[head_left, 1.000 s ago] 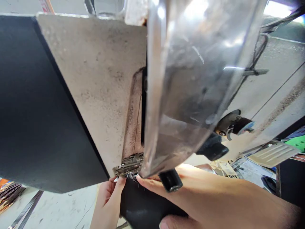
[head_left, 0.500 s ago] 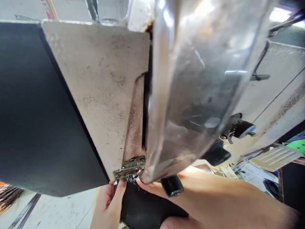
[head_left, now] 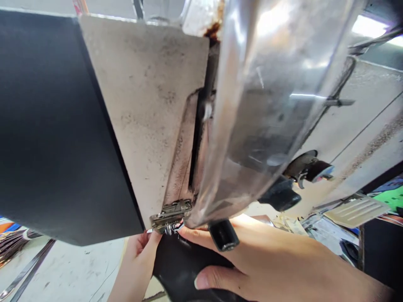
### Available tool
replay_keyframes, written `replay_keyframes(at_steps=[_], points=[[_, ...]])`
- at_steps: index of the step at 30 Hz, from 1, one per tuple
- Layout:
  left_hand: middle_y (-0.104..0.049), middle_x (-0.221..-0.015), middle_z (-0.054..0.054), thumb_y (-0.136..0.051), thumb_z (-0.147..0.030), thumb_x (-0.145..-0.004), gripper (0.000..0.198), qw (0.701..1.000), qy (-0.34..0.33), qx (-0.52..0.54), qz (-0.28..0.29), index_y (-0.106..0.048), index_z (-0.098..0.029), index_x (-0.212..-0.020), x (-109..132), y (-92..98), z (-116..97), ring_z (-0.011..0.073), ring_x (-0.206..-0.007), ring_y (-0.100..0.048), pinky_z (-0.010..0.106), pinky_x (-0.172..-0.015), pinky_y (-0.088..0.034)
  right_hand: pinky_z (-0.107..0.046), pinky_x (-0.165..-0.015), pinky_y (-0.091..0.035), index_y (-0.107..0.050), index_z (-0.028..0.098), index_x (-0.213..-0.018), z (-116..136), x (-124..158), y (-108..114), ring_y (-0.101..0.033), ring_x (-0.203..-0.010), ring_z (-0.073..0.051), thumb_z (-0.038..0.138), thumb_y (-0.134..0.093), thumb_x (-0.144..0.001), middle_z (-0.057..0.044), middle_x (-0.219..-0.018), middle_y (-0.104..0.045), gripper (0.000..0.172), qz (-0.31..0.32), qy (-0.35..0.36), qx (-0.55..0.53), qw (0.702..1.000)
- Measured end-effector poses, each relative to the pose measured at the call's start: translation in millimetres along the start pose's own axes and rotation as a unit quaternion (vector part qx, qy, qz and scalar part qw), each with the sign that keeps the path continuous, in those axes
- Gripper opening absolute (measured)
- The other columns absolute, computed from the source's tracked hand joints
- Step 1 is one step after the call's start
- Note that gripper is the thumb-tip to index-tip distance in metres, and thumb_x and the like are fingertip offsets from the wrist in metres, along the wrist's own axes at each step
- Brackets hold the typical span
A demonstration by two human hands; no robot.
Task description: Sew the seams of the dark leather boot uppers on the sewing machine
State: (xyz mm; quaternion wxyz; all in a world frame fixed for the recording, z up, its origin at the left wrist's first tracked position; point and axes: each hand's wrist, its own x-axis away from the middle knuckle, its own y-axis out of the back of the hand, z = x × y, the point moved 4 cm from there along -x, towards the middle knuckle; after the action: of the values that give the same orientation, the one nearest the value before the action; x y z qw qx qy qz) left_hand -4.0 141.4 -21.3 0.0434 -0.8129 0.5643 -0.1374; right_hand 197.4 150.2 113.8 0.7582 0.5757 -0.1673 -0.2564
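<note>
A sewing machine [head_left: 141, 96] with a pale, speckled head fills the upper middle. At its lower end sits the metal presser foot assembly [head_left: 174, 214], and under it lies a piece of smooth black material [head_left: 179, 264]. My left hand [head_left: 138, 256] is closed at the left edge of the material, thumb and curled fingers together close to the foot; the machine partly hides the fingertips. My right hand [head_left: 270, 256] lies flat on the material's right side, thumb apart, its index finger reaching to the foot. A clear plastic guard [head_left: 252, 126] hangs over part of it.
A black knob-like end [head_left: 223, 235] juts out above my right hand. Thread tension parts [head_left: 310, 167] sit on the machine's right side. On the pale table [head_left: 75, 268] at the left lie dark strips [head_left: 30, 268]. A slotted beige piece [head_left: 355, 214] is at the right.
The view has shifted slightly. My right thumb has come into sight, spread on the black material, and more of the material's lower left edge shows. My left hand stays by the foot.
</note>
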Motion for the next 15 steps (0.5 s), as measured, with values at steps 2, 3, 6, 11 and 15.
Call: replay_keyframes(at_steps=[2, 3, 6, 11, 15], points=[[-0.05, -0.046, -0.006, -0.091, -0.062, -0.053, 0.054, 1.0, 0.004, 0.002, -0.009, -0.061, -0.018, -0.058, 1.9, 1.0, 0.3, 0.0092, -0.047, -0.044, 0.018, -0.044, -0.036, -0.03, -0.084, -0.059, -0.063, 0.034, -0.138, -0.3, -0.8, -0.8, -0.074, -0.1, -0.023, 0.048, -0.067, -0.094, -0.002, -0.121, -0.075, 0.046, 0.0, -0.008, -0.006, 1.0], [-0.053, -0.048, -0.005, -0.091, -0.064, -0.052, 0.054, 1.0, 0.003, 0.004, -0.012, -0.063, -0.018, -0.06, 4.7, 1.4, -0.2, 0.0105, -0.049, -0.048, 0.019, -0.045, -0.038, -0.031, -0.085, -0.059, -0.066, 0.034, -0.134, -0.9, -0.6, -0.7, -0.074, -0.102, -0.023, 0.05, -0.066, -0.095, -0.001, -0.121, -0.075, 0.042, 0.002, -0.015, -0.011, 1.0], [-0.063, -0.052, -0.002, -0.086, -0.068, -0.057, 0.051, 1.0, 0.01, 0.009, 0.018, -0.071, -0.02, -0.065, 16.6, 1.5, -3.0, 0.0157, -0.052, -0.056, 0.023, -0.05, -0.044, -0.033, -0.08, -0.06, -0.071, 0.033, -0.12, -4.8, 4.6, 5.2, -0.073, -0.096, -0.024, 0.053, -0.052, -0.102, 0.0, -0.107, -0.076, 0.033, 0.002, -0.036, -0.026, 0.999], [-0.07, -0.058, 0.0, -0.092, -0.053, -0.061, 0.04, 0.989, 0.074, 0.045, 0.123, -0.076, -0.017, -0.071, 21.6, 2.3, -12.9, 0.0163, -0.055, -0.064, 0.025, -0.062, -0.049, -0.023, -0.077, -0.059, -0.071, 0.035, -0.12, -10.6, 27.8, 14.2, -0.074, -0.09, -0.015, 0.04, -0.045, -0.108, 0.004, -0.104, -0.076, 0.029, -0.027, -0.008, -0.084, 0.996], [-0.075, -0.069, 0.003, -0.093, -0.046, -0.063, 0.036, 0.965, 0.16, 0.019, 0.208, -0.077, -0.016, -0.074, 10.5, 2.0, -25.3, 0.0134, -0.065, -0.068, 0.018, -0.065, -0.05, -0.028, -0.103, -0.054, -0.052, 0.037, -0.147, -5.8, 34.1, -3.9, -0.063, -0.127, -0.021, 0.024, -0.066, -0.095, 0.001, -0.142, -0.063, 0.055, -0.068, 0.066, -0.054, 0.994]])
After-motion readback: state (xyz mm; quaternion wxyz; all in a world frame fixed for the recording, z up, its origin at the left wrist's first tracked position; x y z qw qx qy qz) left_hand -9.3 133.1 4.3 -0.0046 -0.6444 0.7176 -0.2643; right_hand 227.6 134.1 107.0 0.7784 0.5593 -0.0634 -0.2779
